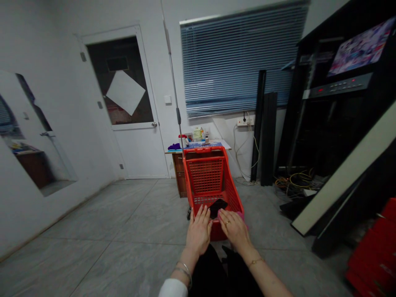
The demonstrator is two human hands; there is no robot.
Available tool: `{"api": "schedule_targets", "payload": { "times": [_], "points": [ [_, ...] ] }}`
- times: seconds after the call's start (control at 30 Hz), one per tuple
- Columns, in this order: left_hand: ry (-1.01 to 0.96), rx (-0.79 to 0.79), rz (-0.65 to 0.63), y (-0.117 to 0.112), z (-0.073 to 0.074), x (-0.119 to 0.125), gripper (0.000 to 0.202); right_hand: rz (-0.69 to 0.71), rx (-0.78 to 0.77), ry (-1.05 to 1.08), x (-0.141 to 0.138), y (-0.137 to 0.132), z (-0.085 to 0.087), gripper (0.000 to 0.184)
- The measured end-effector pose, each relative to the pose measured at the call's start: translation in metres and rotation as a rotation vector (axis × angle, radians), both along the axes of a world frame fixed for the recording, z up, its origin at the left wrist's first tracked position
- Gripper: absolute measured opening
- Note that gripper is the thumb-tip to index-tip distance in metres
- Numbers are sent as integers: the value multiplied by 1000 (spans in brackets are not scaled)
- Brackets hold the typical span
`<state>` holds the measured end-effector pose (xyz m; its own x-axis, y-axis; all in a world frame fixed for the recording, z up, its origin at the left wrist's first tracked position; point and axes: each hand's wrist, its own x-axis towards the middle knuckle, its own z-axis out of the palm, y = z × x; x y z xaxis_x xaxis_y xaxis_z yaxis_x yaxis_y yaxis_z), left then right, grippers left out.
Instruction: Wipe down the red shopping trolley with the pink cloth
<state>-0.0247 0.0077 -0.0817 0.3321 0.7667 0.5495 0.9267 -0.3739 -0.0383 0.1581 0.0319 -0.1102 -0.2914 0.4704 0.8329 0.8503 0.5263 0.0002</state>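
A red plastic shopping cart (210, 177) stands on the tiled floor straight ahead of me. My left hand (198, 231) rests on the cart's near edge with its fingers stretched out and apart. My right hand (234, 227), wearing a ring, lies on the near edge too, over something pink (240, 215), its fingers curved down. A dark flat object (217, 207) lies inside the cart just beyond both hands. My dark-clothed legs show below the wrists.
A small wooden table (198, 150) with bottles and a purple item stands behind the cart under a blinds-covered window. White door at left. Black shelving, a screen and tangled cables are at right, with red crates (374, 251) at the lower right.
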Motion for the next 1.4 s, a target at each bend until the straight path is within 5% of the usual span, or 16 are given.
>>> {"api": "schedule_targets", "payload": {
  "times": [0.13, 0.37, 0.6, 0.83, 1.07, 1.3, 1.4],
  "points": [
    [-20, 10, -2, -1, 0, 8, 44, -55, 7, 33, 23, 3, 2, 33],
    [-40, 15, 20, 2, 0, 4, 44, -65, 30, 69, -28, 0, 2, 30],
    [-28, 6, -11, 6, 1, 2, 43, -41, 32, 69, 20, 8, 9, 27],
    [3, 19, -3, 11, -1, -1, 43, -42, 41, 102, -41, 7, 4, 30],
    [-4, 39, -5, 14, -3, -3, 43, -27, 46, 70, 11, 14, 8, 29],
    [-11, 75, 14, 16, -9, 0, 44, -68, 80, 108, -38, 11, 2, 29],
    [8, 79, 4, 17, -7, -5, 45, -16, 58, 43, -22, 10, 7, 29]
  ]
}}
